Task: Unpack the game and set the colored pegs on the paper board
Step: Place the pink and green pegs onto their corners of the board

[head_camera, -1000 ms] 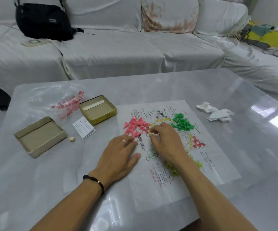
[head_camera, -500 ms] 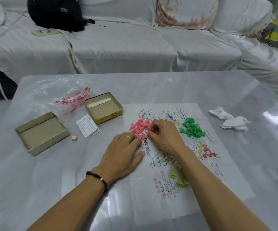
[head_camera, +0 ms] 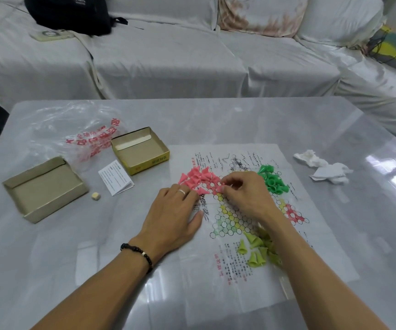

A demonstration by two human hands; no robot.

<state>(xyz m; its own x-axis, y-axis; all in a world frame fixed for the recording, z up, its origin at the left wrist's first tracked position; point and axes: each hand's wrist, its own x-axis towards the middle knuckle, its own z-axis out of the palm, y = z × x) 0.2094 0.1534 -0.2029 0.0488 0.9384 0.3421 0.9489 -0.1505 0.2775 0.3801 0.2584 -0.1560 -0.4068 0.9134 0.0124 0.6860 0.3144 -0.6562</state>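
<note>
The left hand (head_camera: 173, 215) lies flat, fingers straight, on the paper board (head_camera: 251, 270). Beside it, the right hand (head_camera: 244, 194) curls, its grip pinching a pink peg (head_camera: 220, 188).

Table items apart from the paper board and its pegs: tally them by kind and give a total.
Cardboard box halves: 2
Plastic bag: 1
Folded leaflet: 1
Die: 1
Crumpled tissues: 2
Total: 7

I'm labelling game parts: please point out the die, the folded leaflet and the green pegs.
die (head_camera: 96, 196), head view, its top face.
folded leaflet (head_camera: 115, 177), head view, middle of the cover.
green pegs (head_camera: 272, 181), head view, centre of the pile.
</note>
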